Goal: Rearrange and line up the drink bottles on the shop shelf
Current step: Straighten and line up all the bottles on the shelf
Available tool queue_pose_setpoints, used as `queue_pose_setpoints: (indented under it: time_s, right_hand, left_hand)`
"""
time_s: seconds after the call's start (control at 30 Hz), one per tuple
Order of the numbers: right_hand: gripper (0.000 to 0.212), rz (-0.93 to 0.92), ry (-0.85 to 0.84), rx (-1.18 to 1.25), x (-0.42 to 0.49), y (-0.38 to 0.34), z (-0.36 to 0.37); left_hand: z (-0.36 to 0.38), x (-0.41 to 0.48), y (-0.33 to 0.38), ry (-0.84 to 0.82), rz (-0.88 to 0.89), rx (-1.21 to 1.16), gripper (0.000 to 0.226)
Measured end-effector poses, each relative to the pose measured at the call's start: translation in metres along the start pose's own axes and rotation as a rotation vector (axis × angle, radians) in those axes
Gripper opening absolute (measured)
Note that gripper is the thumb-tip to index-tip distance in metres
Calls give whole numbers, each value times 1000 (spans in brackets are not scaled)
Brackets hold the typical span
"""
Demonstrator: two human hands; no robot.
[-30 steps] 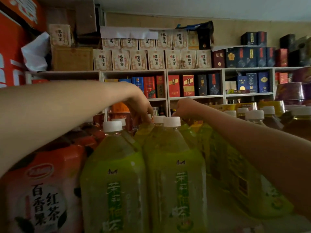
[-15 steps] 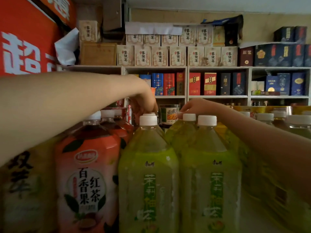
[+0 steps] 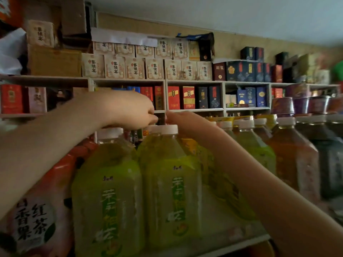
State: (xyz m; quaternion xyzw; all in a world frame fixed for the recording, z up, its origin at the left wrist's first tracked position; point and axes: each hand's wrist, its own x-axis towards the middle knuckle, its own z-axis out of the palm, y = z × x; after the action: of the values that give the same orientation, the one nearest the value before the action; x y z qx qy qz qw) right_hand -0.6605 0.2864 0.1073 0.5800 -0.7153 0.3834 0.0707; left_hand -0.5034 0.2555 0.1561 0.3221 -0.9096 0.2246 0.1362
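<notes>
The left hand and right hand curl down behind the front green tea bottles — a rear bottle's white cap sits just beneath both. Whether either pinches it, I cannot tell.

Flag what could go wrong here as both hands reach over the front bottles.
1. The right hand reaches past the cap of a front green bottle that stands near the shelf edge; a forearm nudge might tip it forward.
2. The left hand reaches over the other green bottle; what its fingers touch is hidden, so something behind could topple unseen.
</notes>
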Motion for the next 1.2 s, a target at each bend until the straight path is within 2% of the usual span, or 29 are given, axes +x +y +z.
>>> queue_pose_setpoints:
  time_s: [0.07,0.17,0.2,0.27,0.33,0.4,0.47,0.57,0.67,0.8,0.87,0.93,1.07,1.13,1.2]
  right_hand:
    - [31,1,104,125,-28,3,-3]
    - [26,-62,286,219,-78,17,-10]
    - [27,-90,357,231,-94,25,-11]
    - [25,-131,504,266,-124,38,-12]
    - [18,-162,600,311,-149,51,-14]
    - [24,-115,652,315,-169,70,-17]
    - [29,-42,659,337,-184,94,-22]
    - [44,66,577,357,-196,124,-21]
    - [53,30,462,443,-204,141,-17]
    - [56,-37,388,396,-211,156,-10]
    - [60,-73,368,407,-213,158,-8]
    - [64,-93,357,413,-213,159,-5]
    - [71,-114,396,428,-213,157,7]
    - [74,-121,423,404,-213,153,12]
    - [77,-104,434,378,-213,150,15]
  left_hand:
    - [4,-26,18,269,-60,-194,35]
    - [19,-68,60,704,-39,-472,37]
    - [25,-79,77,794,-15,-529,39]
    - [40,-94,113,850,23,-630,41]
    - [56,-93,141,796,51,-772,42]
    - [71,-82,169,667,35,-921,45]
    - [88,-65,195,517,-58,-1033,48]
    - [113,-36,224,259,-195,-1227,60]
    - [128,-14,237,187,-297,-1425,83]
    - [132,-9,238,125,-388,-1560,114]
    - [134,-10,238,106,-385,-1566,107]
    - [135,-11,239,87,-366,-1590,81]
    - [136,-15,239,17,-326,-1592,50]
    - [135,-15,237,10,-324,-1597,55]
    - [137,-13,235,8,-382,-1616,81]
